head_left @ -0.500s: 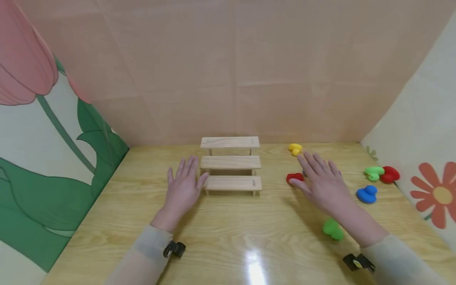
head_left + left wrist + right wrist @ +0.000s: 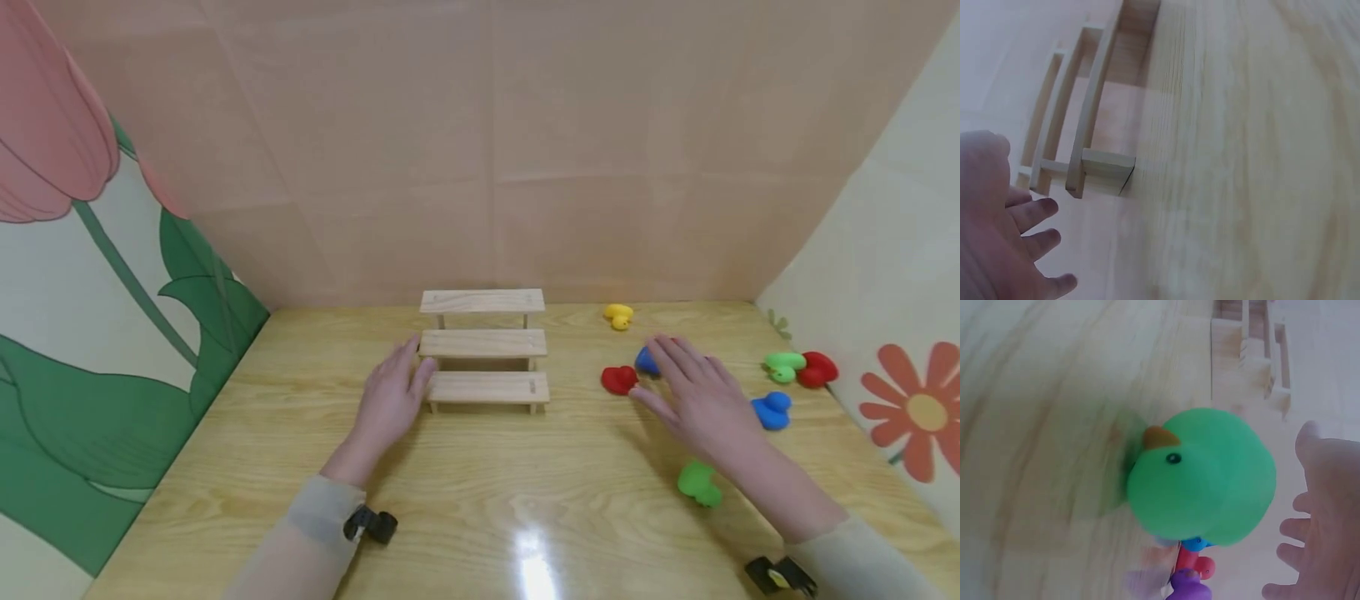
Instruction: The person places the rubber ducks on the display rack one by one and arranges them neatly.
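Note:
My left hand [image 2: 386,408] is held palm down beside the left end of a three-step wooden shelf [image 2: 483,342], its fingers loosely extended and holding nothing. The left wrist view shows the fingers near the shelf end; whether they touch it I cannot tell. My right hand [image 2: 705,410] hovers with fingers extended over the toy ducks on the right, gripping none. By its fingertips are a red duck [image 2: 619,380] and a partly covered blue duck [image 2: 646,361]. A green duck [image 2: 1210,478] fills the middle of the right wrist view, with a purple duck [image 2: 1190,587] farther off.
At the back sits a yellow duck [image 2: 618,316]. Toward the right wall are a light green duck [image 2: 784,367], another red duck [image 2: 819,370] and another blue duck [image 2: 772,411]. All rest on the wooden table [image 2: 465,492], with a pink cloth backdrop [image 2: 480,167] behind.
My right hand has shifted right and slightly toward me, uncovering more of the blue and red ducks. The left hand's fingers look closer together, still beside the shelf. The ducks stay put.

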